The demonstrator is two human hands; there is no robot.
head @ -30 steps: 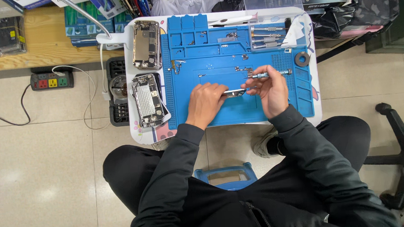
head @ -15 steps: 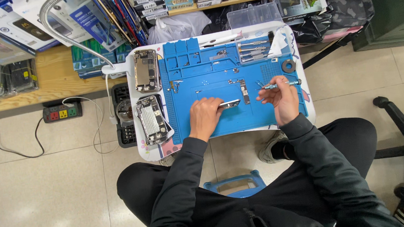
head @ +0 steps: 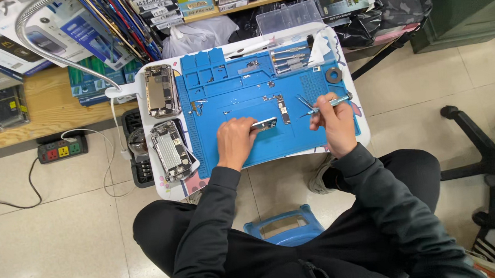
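Observation:
My left hand (head: 235, 143) holds a small metal phone part (head: 265, 124) over the blue work mat (head: 244, 90). My right hand (head: 333, 122) grips a slim light-blue screwdriver (head: 327, 104), its tip pointing left just above the mat's right side. Beside the tip lie tweezers (head: 303, 102). A small circuit board (head: 282, 108) lies on the mat between my hands. Two opened phone bodies (head: 160, 90) (head: 170, 151) rest on the white table (head: 169, 188), left of the mat.
Several screwdrivers (head: 289, 57) lie in the mat's top tray, next to a roll of tape (head: 333, 75). A blue stool (head: 283, 227) shows between my legs. A power strip (head: 62, 151) sits on the floor at left, an office chair (head: 492, 151) at right, and boxed goods line the shelves behind.
My hands have drawn apart: the right one moved right with the screwdriver, away from the part in my left hand. The view has shifted, showing more of the shelves.

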